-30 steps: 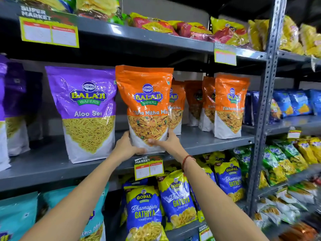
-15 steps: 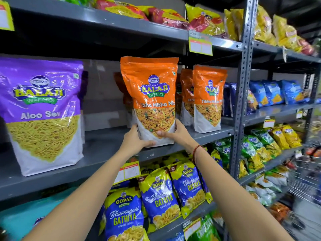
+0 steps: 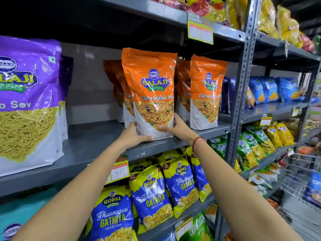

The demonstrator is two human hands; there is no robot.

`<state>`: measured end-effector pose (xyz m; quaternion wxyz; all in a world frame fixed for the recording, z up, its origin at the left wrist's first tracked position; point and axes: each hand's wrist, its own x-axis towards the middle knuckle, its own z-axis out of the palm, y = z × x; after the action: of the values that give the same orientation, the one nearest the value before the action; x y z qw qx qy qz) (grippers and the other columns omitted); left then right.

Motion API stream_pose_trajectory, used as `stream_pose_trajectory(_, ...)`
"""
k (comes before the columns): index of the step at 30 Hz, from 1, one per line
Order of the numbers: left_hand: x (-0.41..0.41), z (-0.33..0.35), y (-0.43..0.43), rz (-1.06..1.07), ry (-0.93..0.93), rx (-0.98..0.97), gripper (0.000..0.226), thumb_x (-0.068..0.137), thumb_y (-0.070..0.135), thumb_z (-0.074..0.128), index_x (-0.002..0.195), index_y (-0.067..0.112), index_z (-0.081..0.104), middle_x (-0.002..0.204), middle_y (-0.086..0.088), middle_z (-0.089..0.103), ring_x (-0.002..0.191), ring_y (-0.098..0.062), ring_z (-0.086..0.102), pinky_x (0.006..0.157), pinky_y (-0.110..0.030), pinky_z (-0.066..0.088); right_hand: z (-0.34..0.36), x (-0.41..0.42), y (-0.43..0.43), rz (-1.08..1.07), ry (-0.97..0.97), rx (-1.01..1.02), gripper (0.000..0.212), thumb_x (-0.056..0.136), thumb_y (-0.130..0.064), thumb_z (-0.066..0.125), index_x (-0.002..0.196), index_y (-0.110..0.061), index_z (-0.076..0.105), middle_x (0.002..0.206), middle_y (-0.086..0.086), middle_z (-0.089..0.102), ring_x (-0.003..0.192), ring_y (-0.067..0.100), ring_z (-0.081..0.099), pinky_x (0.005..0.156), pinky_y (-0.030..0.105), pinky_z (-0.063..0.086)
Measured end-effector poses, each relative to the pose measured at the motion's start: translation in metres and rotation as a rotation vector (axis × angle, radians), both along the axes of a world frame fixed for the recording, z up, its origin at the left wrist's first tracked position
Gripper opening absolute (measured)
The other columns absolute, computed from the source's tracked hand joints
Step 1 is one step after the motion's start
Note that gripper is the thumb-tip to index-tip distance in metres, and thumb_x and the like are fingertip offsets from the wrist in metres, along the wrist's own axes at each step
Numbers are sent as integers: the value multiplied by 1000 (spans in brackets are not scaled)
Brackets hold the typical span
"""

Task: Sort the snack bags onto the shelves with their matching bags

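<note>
Orange-white bag (image 3: 152, 94); purple-white bag (image 3: 27, 101); grey shelf (image 3: 90, 141).

Both hands, left hand (image 3: 133, 136) and right hand (image 3: 175, 127), grip orange bag (image 3: 151, 94), seemingly resting on shelf (image 3: 97, 145).

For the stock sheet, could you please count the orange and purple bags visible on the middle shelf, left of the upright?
Orange Tikha Mitha Mix bags: 5, including the held one
Purple Aloo Sev bags: 2
Total: 7

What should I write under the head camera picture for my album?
Two hands, left hand and right hand, stand an orange snack bag upright on the grey shelf beside matching orange bags.
</note>
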<state>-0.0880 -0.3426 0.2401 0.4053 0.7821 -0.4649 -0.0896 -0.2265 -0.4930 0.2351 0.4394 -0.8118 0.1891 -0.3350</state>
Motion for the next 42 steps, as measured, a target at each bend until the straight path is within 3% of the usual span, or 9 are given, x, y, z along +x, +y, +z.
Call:
stream_pose_trajectory(3, 5, -3, 0, -9, 55, -35, 106, 49, 54, 82, 135, 16, 32, 141, -7, 45, 125, -26, 45, 101, -46, 42, -1, 2, -4, 20, 12, 13, 94, 68, -46, 80, 142, -19, 30, 144, 0, 46, 132, 16, 44, 115, 43, 32)
stream_pose_trajectory(11, 4, -6, -2, 31, 39, -76, 104, 50, 44, 86, 134, 16, 33, 139, -7, 46, 124, -25, 45, 98, -40, 42, 0, -1, -18, 74, 163, -60, 131, 38, -51, 93, 145, -27, 22, 149, -3, 41, 136, 17, 39, 115, 47, 33)
stream_pose_trajectory(15, 2, -6, 1, 33, 31, -105, 101, 51, 42, 86, 133, 15, 34, 136, -6, 48, 122, -24, 46, 93, -36, 41, 0, -5, -19, 99, 168, -87, 122, 45, -39, 93, 144, -26, 24, 146, -3, 43, 134, 17, 41, 115, 46, 33)
stream_pose_trajectory(20, 0, -5, 3, 23, 31, -106, 103, 50, 43, 87, 133, 15, 34, 137, -6, 48, 122, -24, 46, 95, -38, 43, -1, -7, -22, 115, 151, -68, 100, 61, -6, 87, 141, -23, 29, 136, -2, 50, 127, 17, 48, 112, 43, 37)
stream_pose_trajectory(26, 0, -5, 3, 27, 37, -92, 104, 50, 42, 87, 134, 14, 33, 138, -7, 46, 123, -25, 45, 95, -37, 42, -2, -7, -22, 116, 142, -75, 107, 56, -15, 91, 142, -25, 30, 139, -1, 50, 128, 17, 49, 111, 41, 38)
stream_pose_trajectory(32, -1, -4, 5, 6, 48, -93, 101, 53, 39, 86, 134, 14, 33, 139, -7, 46, 124, -25, 44, 91, -33, 39, -1, -8, -19, 110, 146, -69, 101, 60, -8, 87, 142, -22, 29, 133, -2, 52, 124, 17, 51, 110, 39, 40)
stream_pose_trajectory(35, -1, -3, 7, 9, 59, -91, 101, 52, 39, 87, 134, 13, 33, 138, -7, 46, 124, -25, 44, 92, -34, 40, 0, -9, -15, 95, 153, -77, 104, 57, -16, 90, 142, -23, 29, 135, -2, 52, 125, 18, 50, 111, 43, 39)
stream_pose_trajectory(38, -5, -1, 11, 10, 45, -71, 104, 50, 42, 87, 134, 13, 32, 139, -8, 46, 124, -26, 44, 92, -35, 41, 0, -9, -7, 57, 125, -98, 119, 43, -37, 93, 143, -23, 29, 140, -1, 51, 128, 19, 48, 112, 47, 37)
stream_pose_trajectory(42, -11, 1, 20, -8, 9, -42, 117, 50, 44, 86, 142, 17, 19, 149, -9, 34, 134, -28, 33, 102, -39, 37, -7, -7, -1, -18, 65, -111, 133, 36, -56, 91, 146, -31, 21, 148, -2, 42, 135, 18, 41, 113, 49, 35)
